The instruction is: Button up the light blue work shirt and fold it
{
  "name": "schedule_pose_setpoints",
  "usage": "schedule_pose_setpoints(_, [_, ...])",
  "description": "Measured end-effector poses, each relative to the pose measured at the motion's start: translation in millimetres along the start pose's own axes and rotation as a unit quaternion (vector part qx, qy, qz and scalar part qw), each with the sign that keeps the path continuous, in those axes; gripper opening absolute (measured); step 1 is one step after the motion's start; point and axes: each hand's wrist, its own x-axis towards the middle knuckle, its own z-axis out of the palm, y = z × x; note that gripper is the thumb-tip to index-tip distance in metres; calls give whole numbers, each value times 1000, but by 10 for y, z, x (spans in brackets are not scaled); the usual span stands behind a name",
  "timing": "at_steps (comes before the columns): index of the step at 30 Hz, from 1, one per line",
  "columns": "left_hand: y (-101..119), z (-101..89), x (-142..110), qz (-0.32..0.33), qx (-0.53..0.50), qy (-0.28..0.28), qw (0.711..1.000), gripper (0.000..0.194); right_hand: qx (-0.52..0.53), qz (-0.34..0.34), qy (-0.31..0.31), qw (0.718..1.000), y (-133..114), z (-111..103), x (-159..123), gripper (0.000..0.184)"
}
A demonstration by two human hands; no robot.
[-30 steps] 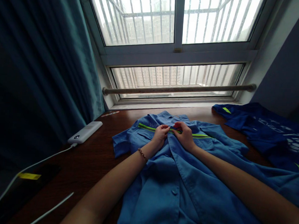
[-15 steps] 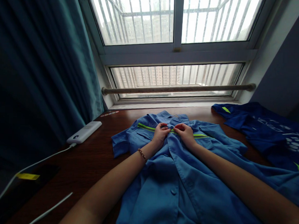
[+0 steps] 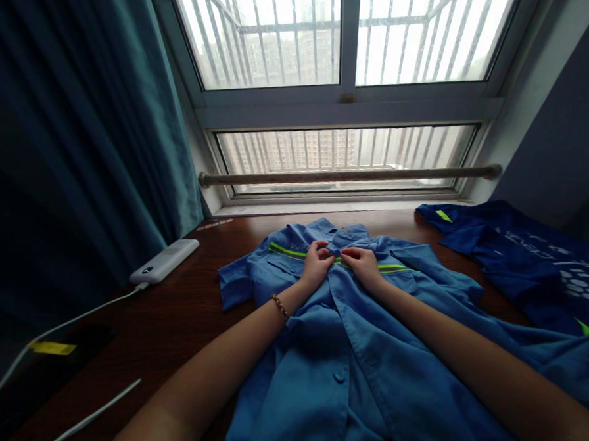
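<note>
A light blue short-sleeved shirt (image 3: 306,366) lies face up on the dark wooden surface, its collar towards the window. A yellow-green reflective stripe (image 3: 285,251) crosses its chest. My left hand (image 3: 318,264) pinches the front placket at that stripe. Just beside it, my right hand (image 3: 361,263) pinches the facing edge of the same placket, fingertips nearly touching the left ones. Fingers hide whatever button or buttonhole lies between them. Lower down, the front hangs apart and one button (image 3: 339,376) shows on the left panel.
A white power bank (image 3: 164,261) with a white cable (image 3: 87,311) lies left, by the blue curtain (image 3: 179,168). At the right is a darker blue printed shirt (image 3: 529,259). A rail (image 3: 351,176) runs across the window behind the wooden surface (image 3: 190,333).
Both hands stay at the chest placket with small finger movements. The right fingers now lie flatter and closer over the fabric edge. The whole view has shifted very slightly.
</note>
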Motion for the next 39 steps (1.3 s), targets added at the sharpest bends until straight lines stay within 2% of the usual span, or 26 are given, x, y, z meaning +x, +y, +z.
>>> schedule_pose_setpoints(4, [-3, -2, -14, 42, 106, 6, 993, 30, -34, -15, 0, 999, 28, 10, 10, 16])
schedule_pose_setpoints(9, [36, 0, -60, 139, 204, 7, 969, 41, -67, -28, -7, 997, 44, 9, 30, 15])
schedule_pose_setpoints(12, [70, -8, -76, 193, 267, -16, 944, 26, -83, -31, -13, 996, 48, 5, 28, 15])
schedule_pose_setpoints(14, [75, -14, -74, 205, 274, -20, 939, 19, -90, -34, -18, 995, 46, 4, 22, 16])
schedule_pose_setpoints(17, [53, -18, -52, 183, 243, -17, 952, 17, -95, -37, -23, 995, 36, 2, 16, 16])
schedule_pose_setpoints(21, [19, -16, -9, 130, 211, -51, 967, 13, -96, -40, -30, 994, 23, 0, 16, 17])
schedule_pose_setpoints(25, [17, -43, 41, 85, 195, -74, 974, 20, -97, -42, -37, 994, 10, 3, 9, 16])
schedule_pose_setpoints(29, [17, -103, 98, -27, 82, -94, 992, 21, -102, -52, -41, 993, -21, 18, -20, 15])
schedule_pose_setpoints(32, [19, -132, 121, -90, 0, -92, 992, 21, -109, -80, -36, 990, -41, 31, -37, 13])
schedule_pose_setpoints(35, [40, -138, 107, -93, -27, -107, 989, 27, -102, -80, -32, 991, -34, 31, -32, 14])
schedule_pose_setpoints(39, [97, -132, 59, -47, 25, -148, 988, 30, -68, -53, -37, 996, 5, 23, -1, 17])
